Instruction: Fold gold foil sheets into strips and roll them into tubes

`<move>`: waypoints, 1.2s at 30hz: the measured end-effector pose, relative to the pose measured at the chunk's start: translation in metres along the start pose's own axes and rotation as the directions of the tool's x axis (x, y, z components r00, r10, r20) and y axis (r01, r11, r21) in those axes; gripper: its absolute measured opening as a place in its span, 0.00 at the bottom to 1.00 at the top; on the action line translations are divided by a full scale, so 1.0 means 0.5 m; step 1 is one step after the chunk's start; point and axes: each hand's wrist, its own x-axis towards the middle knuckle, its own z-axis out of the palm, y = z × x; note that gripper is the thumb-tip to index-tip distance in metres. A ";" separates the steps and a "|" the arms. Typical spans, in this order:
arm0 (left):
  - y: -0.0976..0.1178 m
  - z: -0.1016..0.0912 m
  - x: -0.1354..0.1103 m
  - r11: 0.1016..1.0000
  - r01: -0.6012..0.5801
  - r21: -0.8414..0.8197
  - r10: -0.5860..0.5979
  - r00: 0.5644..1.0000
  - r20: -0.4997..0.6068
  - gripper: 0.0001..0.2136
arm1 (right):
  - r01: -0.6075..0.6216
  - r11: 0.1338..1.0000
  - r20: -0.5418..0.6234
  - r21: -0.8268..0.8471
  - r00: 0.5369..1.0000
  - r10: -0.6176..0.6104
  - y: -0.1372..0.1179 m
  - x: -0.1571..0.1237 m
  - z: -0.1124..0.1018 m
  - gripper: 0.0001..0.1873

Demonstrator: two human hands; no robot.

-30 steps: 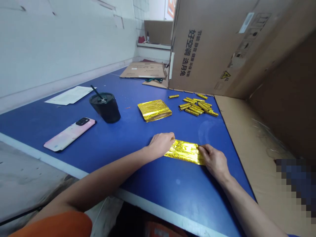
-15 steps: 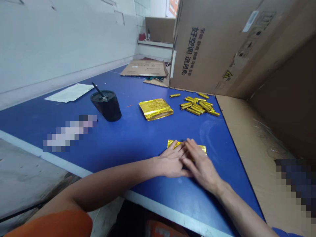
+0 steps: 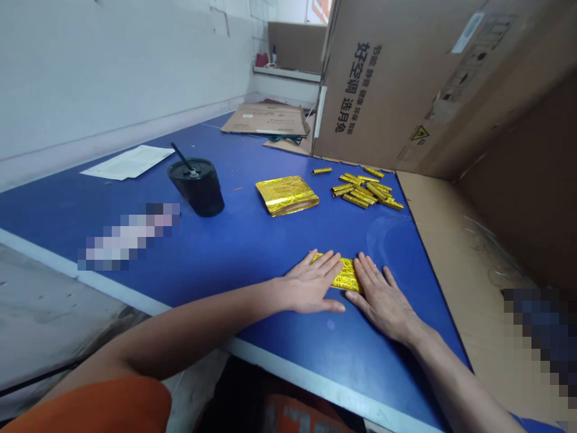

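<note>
A shiny gold foil paper (image 3: 346,275) lies flat on the blue table near its front edge. My left hand (image 3: 313,284) presses on the sheet's left part, palm down with fingers stretched out. On the right end of the foil rests my right hand (image 3: 381,294), also flat, its fingers extended. Both hands hide the ends of the sheet. Farther back is a stack of gold foil paper (image 3: 288,195). To the right of the stack, several rolled gold foil tubes (image 3: 367,192) lie in a loose heap, with a single tube (image 3: 321,171) apart from them.
A dark cup with a straw (image 3: 198,189) stands on the left of the blue table (image 3: 216,252). Behind it lies a white paper (image 3: 128,162). A big cardboard box (image 3: 392,90) walls off the back right, and flattened cardboard (image 3: 265,120) lies at the far end.
My hands were overlapping on the middle of the foil paper. They have now moved apart, the right hand sliding to the right end, and the sheet's middle shows between them.
</note>
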 end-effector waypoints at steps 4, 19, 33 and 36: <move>-0.026 -0.008 -0.028 0.998 0.061 0.022 -0.061 0.998 -0.001 0.38 | -0.031 0.999 0.002 0.012 1.000 0.031 0.018 -0.004 -0.006 0.41; -0.039 -0.018 -0.049 0.995 0.102 0.006 -0.097 0.960 -0.261 0.37 | 0.105 0.917 -0.250 0.385 0.968 -0.006 0.079 0.007 -0.006 0.19; -0.006 -0.028 -0.054 0.995 0.016 0.094 0.005 0.978 -0.210 0.18 | -0.045 0.887 -0.286 0.459 0.938 0.195 0.067 0.011 -0.021 0.18; -0.007 -0.033 -0.046 0.995 0.022 0.100 -0.004 0.985 -0.173 0.17 | -0.227 0.904 -0.322 0.363 0.880 0.350 0.070 0.010 -0.025 0.19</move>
